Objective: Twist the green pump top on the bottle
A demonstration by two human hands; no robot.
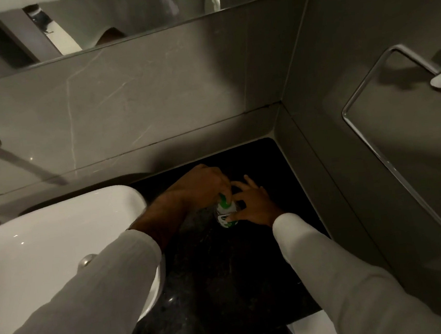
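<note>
Gripping one bottle (225,212): left hand (202,184), right hand (252,204).

A small green-and-white bottle (226,214) stands upright on the dark stone counter (225,287), near its back right corner. The left hand (202,184) curls over the bottle's top, gripping it from above. The right hand (252,204) holds the bottle's side, fingers spread. Both arms wear white sleeves (346,284). A white basin (45,237) sits at the counter's left edge.
</note>
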